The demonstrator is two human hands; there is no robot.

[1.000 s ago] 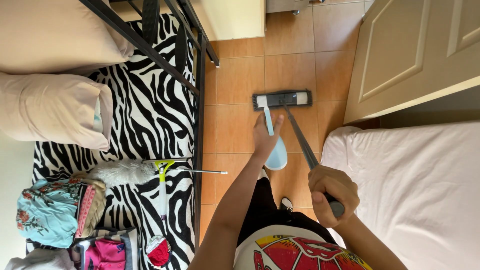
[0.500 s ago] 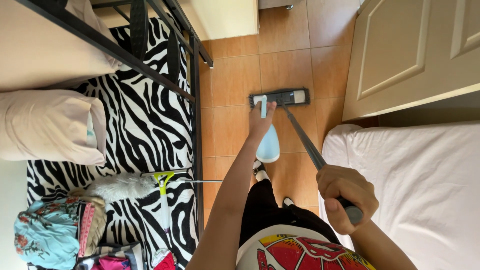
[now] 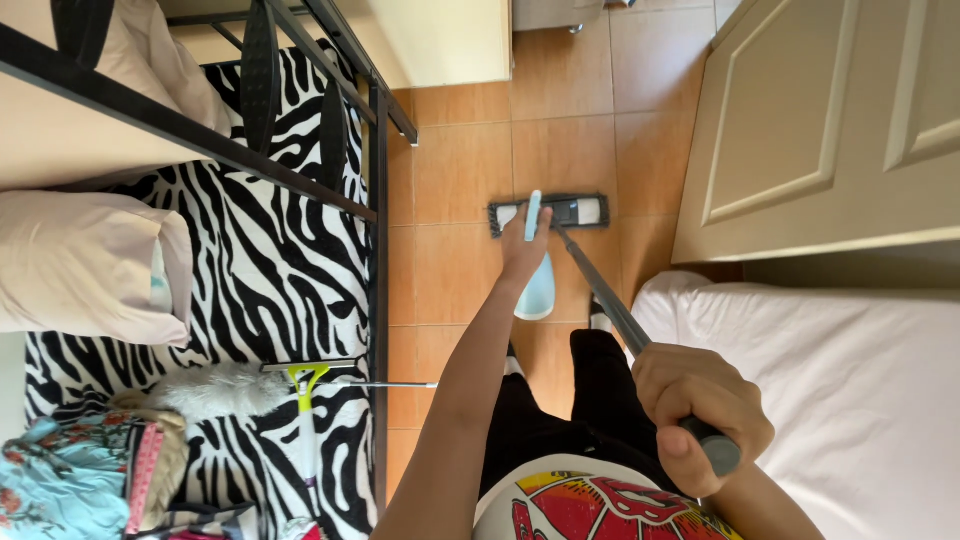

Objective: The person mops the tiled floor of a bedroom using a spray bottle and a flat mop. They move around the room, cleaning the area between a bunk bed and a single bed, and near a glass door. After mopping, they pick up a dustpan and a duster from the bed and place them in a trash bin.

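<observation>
Mop [image 3: 548, 212] sits farther out vs earlier; your left hand [image 3: 524, 250], arm stretched, grips spray bottle [image 3: 537, 285], right hand [image 3: 697, 415] fist-closed round handle.

I note both arms bare, no sleeves showing. White shirt [image 3: 590, 500] with a red, yellow and blue web-patterned print on the chest. Black trousers [image 3: 570, 410]. White footwear [image 3: 598, 318], partly hidden.
</observation>
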